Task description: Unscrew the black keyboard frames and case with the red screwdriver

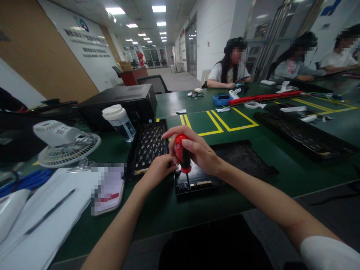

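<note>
Head view: screwdriver (185,163) nearly upright over the near left corner of a flat black panel (239,157)

At far left, a white object (11,210), cut off by the frame edge and hard to name. Behind it, blue cables (29,182), half hidden. Next, a stack of papers (67,221) with a dark pen (52,211) lying across, print too faint to read. Beyond the papers, a white fan (67,144), tipped over on the green table (157,213). Then a phone (111,191), partly pixelated, and, farther back, a white-lidded cup (119,122), contents unclear.

Left of centre, a black latticed panel (152,144), its near right part covered by the left hand (157,168). Fingers curled, thumb and forefinger close together beside the flat panel's left edge; cannot tell whether pinching anything. Just right, the screwdriver, red and black, handle top within the curled fingers of the right hand (206,155), forefinger stretched leftward. Tip down at the panel's near edge; too small to tell whether in a screw. Much of the panel hidden beneath hand and wrist.

Farther right, a long red strip (264,97), then a long black panel (306,131) with blurred small parts on top. Behind, three people (229,75), heads partly pixelated, the rightmost cut off.
</note>
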Available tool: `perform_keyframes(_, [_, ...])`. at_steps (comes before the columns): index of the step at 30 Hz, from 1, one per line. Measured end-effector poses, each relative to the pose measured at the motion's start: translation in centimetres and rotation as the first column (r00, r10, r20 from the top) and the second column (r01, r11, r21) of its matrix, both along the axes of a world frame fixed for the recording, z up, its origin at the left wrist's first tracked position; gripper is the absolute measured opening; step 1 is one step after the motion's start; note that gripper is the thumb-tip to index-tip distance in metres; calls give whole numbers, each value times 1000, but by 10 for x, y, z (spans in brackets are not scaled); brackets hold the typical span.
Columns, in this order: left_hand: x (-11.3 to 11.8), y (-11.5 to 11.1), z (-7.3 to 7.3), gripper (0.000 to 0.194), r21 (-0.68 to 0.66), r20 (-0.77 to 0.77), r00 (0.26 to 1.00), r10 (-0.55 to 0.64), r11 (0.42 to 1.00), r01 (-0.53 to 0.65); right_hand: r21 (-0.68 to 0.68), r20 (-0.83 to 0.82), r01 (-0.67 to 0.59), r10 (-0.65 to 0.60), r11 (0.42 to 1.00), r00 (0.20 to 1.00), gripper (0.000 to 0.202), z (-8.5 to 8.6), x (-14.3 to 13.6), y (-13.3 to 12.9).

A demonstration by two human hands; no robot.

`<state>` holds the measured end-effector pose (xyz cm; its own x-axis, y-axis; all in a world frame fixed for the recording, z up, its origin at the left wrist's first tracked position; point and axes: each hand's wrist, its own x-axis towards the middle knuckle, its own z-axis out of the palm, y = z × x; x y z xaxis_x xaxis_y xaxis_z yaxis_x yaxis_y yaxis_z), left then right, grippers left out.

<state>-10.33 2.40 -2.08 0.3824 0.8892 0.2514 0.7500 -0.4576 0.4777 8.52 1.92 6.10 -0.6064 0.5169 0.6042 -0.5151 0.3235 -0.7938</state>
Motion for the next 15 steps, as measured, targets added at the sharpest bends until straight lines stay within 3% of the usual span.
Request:
perform_keyframes(2, [0,-1,0,9,11,-21,1000,6,1000,-6,-42,-5,-74,74,996,997,38,0,0,0])
perform_keyframes(5, [-1,0,-1,6,17,-27,999,23,1000,-23,-37,5,-83,83,996,997,35,-2,-1,0])
perform_keyframes(15, [-2,3,-4,7,-19,1,999,43,999,-43,139,-14,169,-169,976,985,21,1,1,-2])
